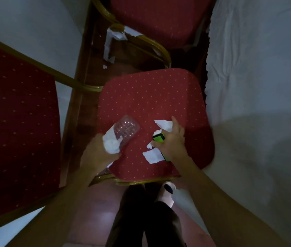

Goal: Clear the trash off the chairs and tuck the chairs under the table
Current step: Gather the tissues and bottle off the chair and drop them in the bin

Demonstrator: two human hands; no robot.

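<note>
Red upholstery of a neighbouring chair (16, 122) fills the left side. On the middle chair (150, 97), the left hand (102, 154) is closed around a crumpled clear plastic bottle (127, 129) and a wad of white paper (111, 142) over the seat's near-left part. Right of it, the right hand (171, 141) presses spread fingers onto a green box (158, 138) among torn paper scraps (152, 155). White cloth (257, 68) drapes the surface at right.

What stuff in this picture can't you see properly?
Head view only:
- Green box: mostly under the right hand; any label hidden.
- Plastic bottle: its lower end is covered by white paper in the left hand.
- Left chair: cut off by the picture's edge.
- Table legs: hidden behind the white cloth.
</note>
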